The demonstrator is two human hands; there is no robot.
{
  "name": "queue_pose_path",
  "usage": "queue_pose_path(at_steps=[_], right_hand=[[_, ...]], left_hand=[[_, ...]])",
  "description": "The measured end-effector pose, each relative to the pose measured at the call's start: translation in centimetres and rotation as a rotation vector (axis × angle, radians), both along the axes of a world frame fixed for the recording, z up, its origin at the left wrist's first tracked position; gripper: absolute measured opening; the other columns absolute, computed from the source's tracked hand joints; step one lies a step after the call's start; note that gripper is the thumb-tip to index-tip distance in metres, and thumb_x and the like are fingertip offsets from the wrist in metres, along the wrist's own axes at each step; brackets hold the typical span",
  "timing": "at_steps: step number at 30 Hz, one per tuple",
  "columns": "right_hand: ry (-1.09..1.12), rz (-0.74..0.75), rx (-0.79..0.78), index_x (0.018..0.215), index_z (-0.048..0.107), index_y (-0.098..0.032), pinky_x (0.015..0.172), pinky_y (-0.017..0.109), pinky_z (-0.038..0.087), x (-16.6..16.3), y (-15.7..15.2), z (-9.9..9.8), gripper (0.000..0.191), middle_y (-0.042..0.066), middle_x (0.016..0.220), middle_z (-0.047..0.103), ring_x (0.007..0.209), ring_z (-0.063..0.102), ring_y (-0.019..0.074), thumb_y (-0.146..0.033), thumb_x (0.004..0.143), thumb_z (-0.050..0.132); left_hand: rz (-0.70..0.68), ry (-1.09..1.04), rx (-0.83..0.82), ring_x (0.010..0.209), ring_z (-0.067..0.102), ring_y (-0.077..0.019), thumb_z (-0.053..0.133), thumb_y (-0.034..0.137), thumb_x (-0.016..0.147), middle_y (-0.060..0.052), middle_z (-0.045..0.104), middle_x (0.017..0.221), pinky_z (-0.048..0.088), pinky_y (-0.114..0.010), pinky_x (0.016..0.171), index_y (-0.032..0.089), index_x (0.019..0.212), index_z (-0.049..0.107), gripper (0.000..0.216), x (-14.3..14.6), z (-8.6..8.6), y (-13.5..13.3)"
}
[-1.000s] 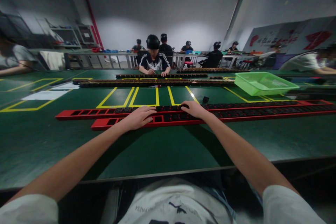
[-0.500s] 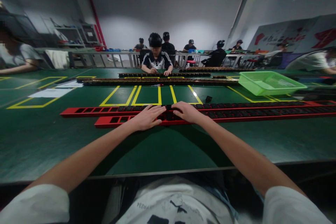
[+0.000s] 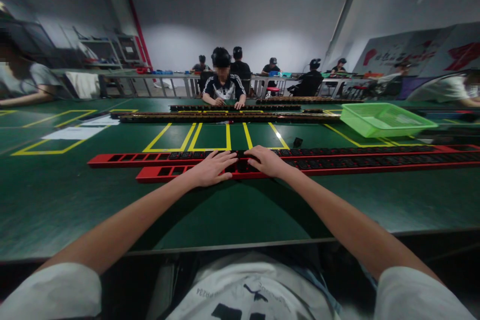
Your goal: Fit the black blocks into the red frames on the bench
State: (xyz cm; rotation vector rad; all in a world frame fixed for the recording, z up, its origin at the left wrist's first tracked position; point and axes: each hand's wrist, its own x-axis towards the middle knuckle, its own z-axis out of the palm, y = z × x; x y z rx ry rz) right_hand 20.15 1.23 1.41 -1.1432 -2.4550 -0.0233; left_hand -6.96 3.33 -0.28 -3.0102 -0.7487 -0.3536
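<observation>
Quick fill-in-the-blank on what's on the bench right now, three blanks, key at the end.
Both the left hand and the right hand rest on the nearer ____ socket strip.
The mesh basket at the far right is ____.
The boxes taped on the table are outlined in ____.
Missing words: red; green; yellow

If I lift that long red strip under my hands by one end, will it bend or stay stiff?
The near red strip looks like a rigid channel, so probably stiff, though its great length suggests some sag. Its flat base makes rolling unlikely. Both hands, left hand and right hand, rest flat at mid-length, likely the steadier spot.
</observation>
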Motion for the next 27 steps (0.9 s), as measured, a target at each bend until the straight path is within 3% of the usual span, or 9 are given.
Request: queue_pose_path(at_steps=[4,10,27], right_hand=[[0.039,-0.066,-0.006,0.126,0.064,-0.017,0.101,0.04,0.047,0.7,0.1,1.0,0.033,0.013,0.118,0.068,0.111,0.061,0.0243,-0.021,0.097,0.05],[0.076,-0.181,-0.03,0.117,0.07,-0.017,0.097,0.038,0.048,2.5,0.5,1.7,0.032,0.011,0.112,0.071,0.105,0.063,0.0231,-0.011,0.094,0.048],[0.039,-0.212,-0.027,0.108,0.075,-0.019,0.092,0.034,0.05,3.1,1.0,1.9,0.033,0.007,0.105,0.074,0.099,0.066,0.0219,-0.008,0.089,0.049]], left_hand=[[0.003,0.009,0.017,0.149,0.028,-0.0287,0.037,0.054,0.101,-0.009,0.03,0.162,0.016,-0.051,0.121,0.023,0.149,0.043,0.058,0.0,0.1,-0.1],[0.01,0.006,0.016,0.149,0.027,-0.028,0.038,0.054,0.101,-0.007,0.029,0.163,0.016,-0.051,0.122,0.026,0.148,0.045,0.055,-0.2,0.0,-0.1],[0.018,0.023,0.022,0.15,0.027,-0.0277,0.039,0.054,0.101,-0.008,0.027,0.163,0.017,-0.052,0.122,0.025,0.149,0.044,0.056,-0.4,-0.3,0.1]])
